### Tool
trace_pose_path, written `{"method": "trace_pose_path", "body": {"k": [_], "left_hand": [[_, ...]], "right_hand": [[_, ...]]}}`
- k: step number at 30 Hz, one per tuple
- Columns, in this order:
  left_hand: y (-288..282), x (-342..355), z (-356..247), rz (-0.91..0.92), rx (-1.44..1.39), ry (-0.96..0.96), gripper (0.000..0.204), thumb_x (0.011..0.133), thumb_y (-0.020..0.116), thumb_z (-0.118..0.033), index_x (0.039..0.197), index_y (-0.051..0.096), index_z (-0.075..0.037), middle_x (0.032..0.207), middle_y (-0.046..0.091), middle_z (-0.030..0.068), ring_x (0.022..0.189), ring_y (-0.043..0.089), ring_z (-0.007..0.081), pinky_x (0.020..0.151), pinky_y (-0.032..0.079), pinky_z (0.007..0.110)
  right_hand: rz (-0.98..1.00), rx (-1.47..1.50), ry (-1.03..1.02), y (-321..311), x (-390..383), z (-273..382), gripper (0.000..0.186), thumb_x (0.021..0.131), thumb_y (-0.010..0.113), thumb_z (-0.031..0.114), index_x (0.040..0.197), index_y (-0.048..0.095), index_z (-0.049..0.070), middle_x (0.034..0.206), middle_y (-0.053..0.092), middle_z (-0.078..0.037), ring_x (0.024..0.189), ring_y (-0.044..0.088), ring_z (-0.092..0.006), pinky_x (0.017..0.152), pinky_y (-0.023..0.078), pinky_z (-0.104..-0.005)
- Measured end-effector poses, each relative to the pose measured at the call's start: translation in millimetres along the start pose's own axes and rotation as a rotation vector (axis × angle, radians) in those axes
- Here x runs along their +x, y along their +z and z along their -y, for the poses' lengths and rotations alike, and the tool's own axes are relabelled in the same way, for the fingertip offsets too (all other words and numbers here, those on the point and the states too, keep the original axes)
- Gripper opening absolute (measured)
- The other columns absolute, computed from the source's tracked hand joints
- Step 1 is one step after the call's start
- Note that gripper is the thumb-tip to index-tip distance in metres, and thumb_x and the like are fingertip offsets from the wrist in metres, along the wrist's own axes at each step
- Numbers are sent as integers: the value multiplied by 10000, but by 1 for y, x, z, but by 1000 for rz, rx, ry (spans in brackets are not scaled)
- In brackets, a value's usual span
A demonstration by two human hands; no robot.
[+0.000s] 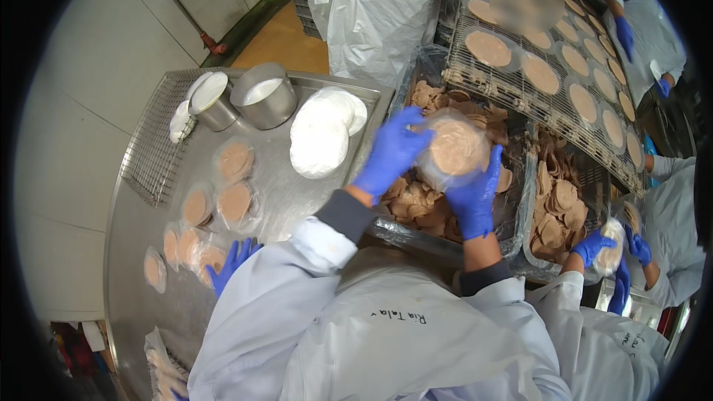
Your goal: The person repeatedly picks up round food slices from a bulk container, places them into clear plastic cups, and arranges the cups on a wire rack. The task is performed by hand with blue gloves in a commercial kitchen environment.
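Note:
A round, flat, pale-brown meat patty (457, 147) with clear film around its edge is held between my hands. My left hand (395, 150), in a blue glove, pinches the film at the patty's left edge with curled fingers. From below and the right, my right hand (475, 197), gloved too, supports it with the thumb along the right rim. Under the patty stands a film-lined crate (512, 241) full of loose brown meat discs (420, 204). Whether the held piece is one patty or a short stack, I cannot tell.
A steel table (275, 200) on the left carries film-wrapped patties (235, 200), white discs (319, 141) and metal moulds (265, 96). A co-worker's gloved hand (232, 263) rests there. A mesh conveyor (512, 82) with discs runs at far right; co-workers stand beside it. A second crate (531, 215) adjoins.

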State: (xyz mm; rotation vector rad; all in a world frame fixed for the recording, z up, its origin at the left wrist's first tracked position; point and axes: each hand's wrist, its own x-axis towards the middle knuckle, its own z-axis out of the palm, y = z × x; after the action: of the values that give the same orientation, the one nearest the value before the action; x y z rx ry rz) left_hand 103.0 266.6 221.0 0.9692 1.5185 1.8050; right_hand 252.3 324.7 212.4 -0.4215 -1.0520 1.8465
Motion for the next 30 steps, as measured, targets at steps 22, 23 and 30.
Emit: {"method": "trace_pose_path", "body": {"k": [22,23,30], "left_hand": [[5,110,107,333,-491,-66,329,865,470,-94,1165,454,39,1182,497,147,1062,499,224,910,416,337],[53,112,87,385,-805,-189,331,854,489,-78,1158,460,49,1179,500,154,1050,506,217,904,420,334],[110,44,-12,240,-734,-168,493,882,432,-317,1256,371,-2,1310,372,164,1176,400,254,999,312,389]], "right_hand": [[-149,610,73,-49,74,81,479,844,539,320,1196,418,18,1134,510,-124,1014,526,-248,888,430,-376],[-249,515,64,-68,81,82,476,843,542,301,1204,411,19,1131,510,-124,1014,525,-249,886,432,-376],[-616,294,-197,-76,46,82,440,820,569,173,1201,424,7,1116,519,-103,995,528,-220,851,444,-329]]}}
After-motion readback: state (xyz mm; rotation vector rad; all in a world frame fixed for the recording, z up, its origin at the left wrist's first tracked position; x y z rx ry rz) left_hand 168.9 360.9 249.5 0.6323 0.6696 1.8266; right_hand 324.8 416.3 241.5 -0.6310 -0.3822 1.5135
